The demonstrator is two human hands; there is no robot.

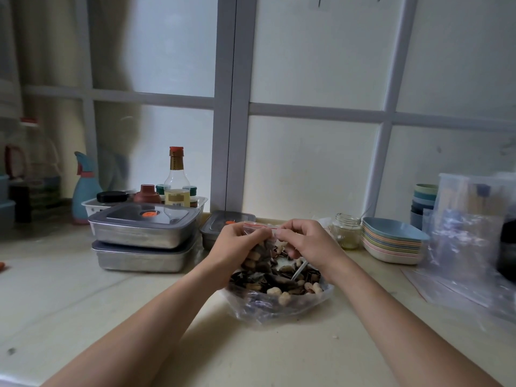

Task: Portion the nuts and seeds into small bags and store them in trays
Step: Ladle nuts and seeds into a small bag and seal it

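A small clear zip bag [264,248] with a red seal strip, filled with peanuts and dark seeds, hangs above a big open plastic bag [279,303] of the same nut and seed mix. My left hand [237,244] and my right hand [304,244] both pinch the small bag's top edge, fingers curled on the seal. A white spoon handle [300,270] sticks out of the mix. Two stacked steel trays with grey lids [145,236] stand to the left, and a smaller lidded tray [220,227] sits behind my hands.
A basket of bottles and jars [167,196] and a blue spray bottle [85,188] stand at the back left. On the right are a glass jar [347,231], stacked pastel plates [393,244], stacked cups [423,205] and clear plastic bags [472,247].
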